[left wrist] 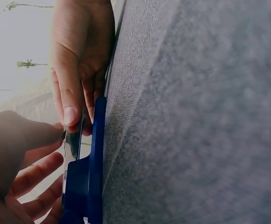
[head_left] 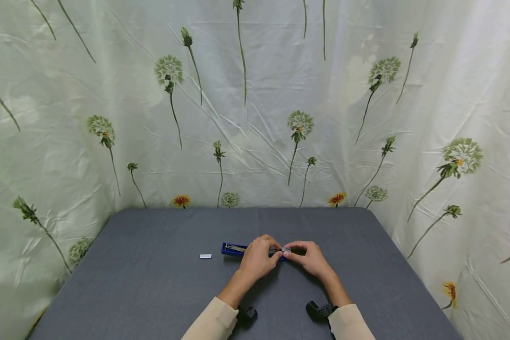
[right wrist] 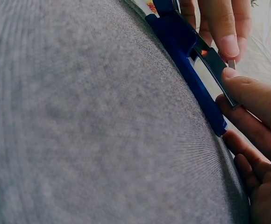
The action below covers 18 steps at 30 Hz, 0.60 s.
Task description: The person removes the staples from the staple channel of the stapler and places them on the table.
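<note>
A blue stapler [head_left: 231,250] lies opened out on the table, its metal staple rail [right wrist: 215,72] exposed. My right hand [head_left: 313,260] grips the stapler's front end, with the thumb on the rail's tip and other fingers beside the blue base. Over the rail, my left hand [head_left: 257,257] pinches a small silvery strip of staples [right wrist: 232,64] between thumb and forefinger. The left hand's other fingers are spread behind the stapler in the left wrist view. In the head view, the hands hide much of the stapler's middle and front.
A short pale strip [head_left: 205,256] lies on the grey tabletop [head_left: 153,283], left of the stapler. Behind the table hangs a light curtain [head_left: 255,156] printed with dandelions.
</note>
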Tool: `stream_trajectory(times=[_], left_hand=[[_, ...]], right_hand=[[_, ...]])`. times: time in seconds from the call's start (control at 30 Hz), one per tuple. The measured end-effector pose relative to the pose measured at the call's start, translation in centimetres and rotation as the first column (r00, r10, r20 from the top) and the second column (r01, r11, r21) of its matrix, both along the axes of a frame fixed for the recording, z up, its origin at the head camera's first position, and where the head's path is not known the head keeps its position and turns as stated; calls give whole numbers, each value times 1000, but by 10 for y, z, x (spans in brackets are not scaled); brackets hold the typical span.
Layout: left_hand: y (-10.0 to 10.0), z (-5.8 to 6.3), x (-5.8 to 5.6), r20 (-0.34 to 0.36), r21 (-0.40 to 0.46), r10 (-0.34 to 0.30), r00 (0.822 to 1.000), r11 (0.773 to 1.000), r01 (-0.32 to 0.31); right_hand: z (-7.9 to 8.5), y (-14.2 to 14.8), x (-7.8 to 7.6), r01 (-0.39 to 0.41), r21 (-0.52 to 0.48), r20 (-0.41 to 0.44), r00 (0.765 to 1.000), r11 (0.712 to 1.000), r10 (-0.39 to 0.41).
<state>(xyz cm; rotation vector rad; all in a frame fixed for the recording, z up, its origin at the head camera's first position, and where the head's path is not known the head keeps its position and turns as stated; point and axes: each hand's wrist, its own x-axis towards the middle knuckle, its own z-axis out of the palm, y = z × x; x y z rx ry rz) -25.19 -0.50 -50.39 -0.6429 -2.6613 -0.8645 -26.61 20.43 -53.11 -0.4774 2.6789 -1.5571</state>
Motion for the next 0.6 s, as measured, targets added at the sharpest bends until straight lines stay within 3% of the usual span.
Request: stream_trajectory(times=[0.23, 0.6], left_hand=[[4, -1, -4, -7, 10, 27, 1000, 1000, -27], [7, -1, -9, 8, 25, 19, 1000, 999, -19]], right_hand=[[1, -1, 1, 11, 26, 4, 1000, 1000, -11], [1, 1, 1, 40, 60, 2, 999, 997, -40]])
